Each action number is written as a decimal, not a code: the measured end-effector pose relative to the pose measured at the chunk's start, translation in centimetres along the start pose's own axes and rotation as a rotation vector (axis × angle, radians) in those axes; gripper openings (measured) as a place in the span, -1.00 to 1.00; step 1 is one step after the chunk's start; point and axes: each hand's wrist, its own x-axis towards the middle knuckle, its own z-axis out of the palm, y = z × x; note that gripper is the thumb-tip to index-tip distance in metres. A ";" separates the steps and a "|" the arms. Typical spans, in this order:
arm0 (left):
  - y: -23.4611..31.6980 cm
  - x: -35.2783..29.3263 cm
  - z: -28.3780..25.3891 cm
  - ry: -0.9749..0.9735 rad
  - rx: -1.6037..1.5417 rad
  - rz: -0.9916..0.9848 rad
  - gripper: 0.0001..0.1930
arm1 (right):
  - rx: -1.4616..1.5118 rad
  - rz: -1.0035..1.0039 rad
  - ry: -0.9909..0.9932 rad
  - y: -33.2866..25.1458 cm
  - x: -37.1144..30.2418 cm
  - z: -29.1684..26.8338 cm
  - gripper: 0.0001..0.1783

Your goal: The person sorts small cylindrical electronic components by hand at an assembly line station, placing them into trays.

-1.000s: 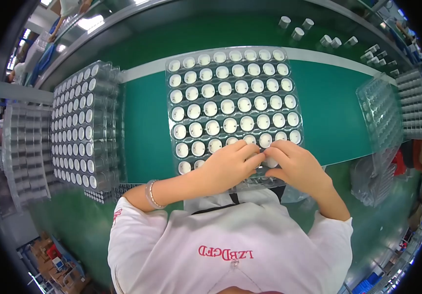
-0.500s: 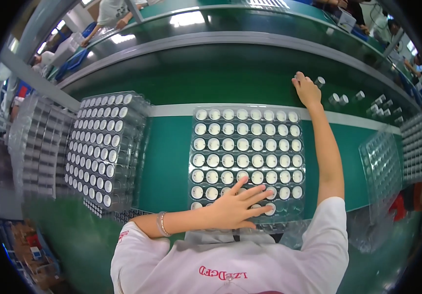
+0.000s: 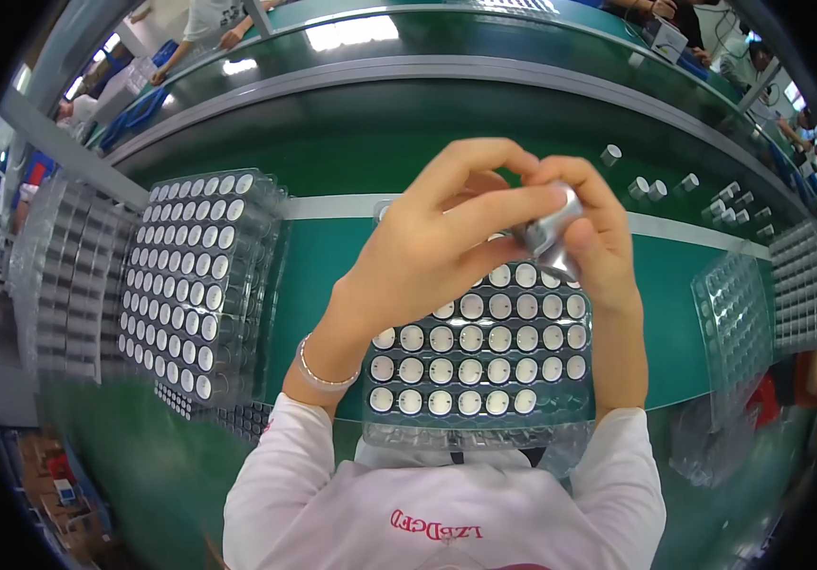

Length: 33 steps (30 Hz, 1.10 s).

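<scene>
Two hands (image 3: 422, 237) (image 3: 606, 249) over the tray's (image 3: 479, 438) far rows, loose cylinders (image 3: 657, 190) beyond.

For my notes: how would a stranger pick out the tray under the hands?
Find the teal work surface. Right of the tall tray stack, partly behind the left hand, lies a clear tray of white-topped pieces. Unlike its neighbours, it sits before the person, its nearest row short at the right.

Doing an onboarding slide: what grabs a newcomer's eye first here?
First, the blurred silver metal held between the left hand and right hand, right of centre; one piece or two, I can't tell. Then the tray below, with its rows of white-topped cans. Third, the stack of trays at left, white tops showing.
</scene>
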 end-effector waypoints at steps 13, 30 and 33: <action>0.8 -0.4 0.3 0.181 -0.600 -0.428 -0.59 | -0.213 -0.092 0.346 -3.1 -1.8 0.5 -0.49; -0.4 -1.0 0.1 0.088 -0.669 -0.574 -0.58 | -0.056 0.196 0.514 -1.2 -1.6 -0.4 -0.65; -0.8 -1.0 0.1 0.085 -0.662 -0.584 -0.60 | -0.053 0.246 0.461 -0.8 -1.5 -1.1 -0.61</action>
